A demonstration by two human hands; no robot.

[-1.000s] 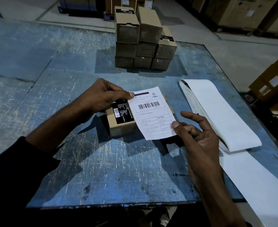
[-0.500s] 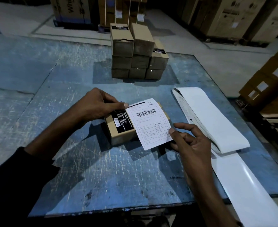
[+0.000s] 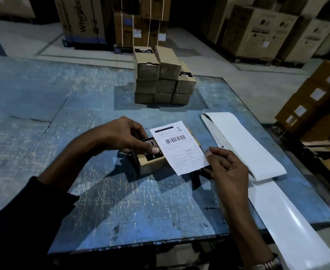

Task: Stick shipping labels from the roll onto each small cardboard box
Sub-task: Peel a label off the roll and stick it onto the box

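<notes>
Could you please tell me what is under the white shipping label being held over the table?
A small cardboard box with a black printed sticker lies beneath the shipping label. The label covers the box's right part, so what is there cannot be seen.

The shipping label (image 3: 179, 147) carries "CRED" at its top right corner, a barcode, and "Pre Paid" lower down. A large carton (image 3: 80, 18) behind reads "Whirlpool" vertically; its finer print is illegible.
</notes>
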